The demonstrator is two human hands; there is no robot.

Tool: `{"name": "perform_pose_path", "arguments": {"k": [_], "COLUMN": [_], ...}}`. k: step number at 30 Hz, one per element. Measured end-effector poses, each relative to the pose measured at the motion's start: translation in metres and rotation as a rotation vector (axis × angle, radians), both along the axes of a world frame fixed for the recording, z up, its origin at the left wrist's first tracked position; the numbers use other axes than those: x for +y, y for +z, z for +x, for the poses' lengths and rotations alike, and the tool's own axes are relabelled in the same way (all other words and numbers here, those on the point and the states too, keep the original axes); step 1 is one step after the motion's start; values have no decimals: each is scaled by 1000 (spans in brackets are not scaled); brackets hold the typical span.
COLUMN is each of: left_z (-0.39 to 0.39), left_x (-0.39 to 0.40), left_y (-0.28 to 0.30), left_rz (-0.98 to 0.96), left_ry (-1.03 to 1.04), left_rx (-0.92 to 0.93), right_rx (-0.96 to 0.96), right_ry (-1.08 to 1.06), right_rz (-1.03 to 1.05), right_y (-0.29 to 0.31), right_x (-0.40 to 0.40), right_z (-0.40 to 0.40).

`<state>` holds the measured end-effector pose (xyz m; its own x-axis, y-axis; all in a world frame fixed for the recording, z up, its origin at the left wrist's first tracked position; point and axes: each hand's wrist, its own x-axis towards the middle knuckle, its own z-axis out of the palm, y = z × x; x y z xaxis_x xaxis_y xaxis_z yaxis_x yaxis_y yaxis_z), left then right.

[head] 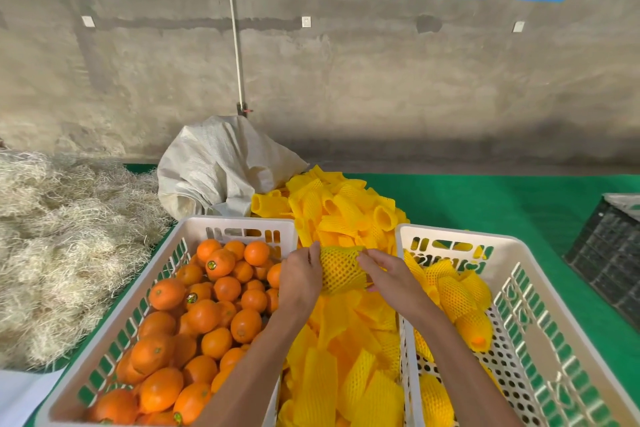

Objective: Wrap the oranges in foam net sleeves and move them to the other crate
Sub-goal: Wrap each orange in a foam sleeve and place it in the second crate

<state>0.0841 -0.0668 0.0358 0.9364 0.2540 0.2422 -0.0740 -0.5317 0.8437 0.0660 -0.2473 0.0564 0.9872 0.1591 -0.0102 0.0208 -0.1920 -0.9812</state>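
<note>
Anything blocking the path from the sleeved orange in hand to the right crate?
Nothing visible. Both hands, left hand and right hand, hold the sleeved orange beside the right crate, whose top is open.

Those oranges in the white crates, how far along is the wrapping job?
Early days. Done: a few oranges in yellow foam net sleeves already lie in the white plastic crate on the right. In hand: the left hand and right hand both grip a netted orange above the loose pile of yellow sleeves. Left: the white plastic crate on the left holds a heap of bare oranges.
</note>
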Motion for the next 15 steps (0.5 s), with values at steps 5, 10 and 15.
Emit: {"name": "perform_pose_path", "arguments": {"k": [5, 10, 15], "left_z": [-3, -7, -5], "left_x": [-23, -45, -75], "left_y": [8, 22, 29], "left_rz": [-326, -645, -842], "left_ry": [-141, -245, -191], "left_rx": [71, 299, 427], "right_rx": [-43, -82, -294], "right_ry": [-103, -368, -357], "right_rz": [73, 290, -4], "right_y": [-4, -16, -11], "right_x": [-13, -35, -61], "right_z": [1, -4, -16]}}
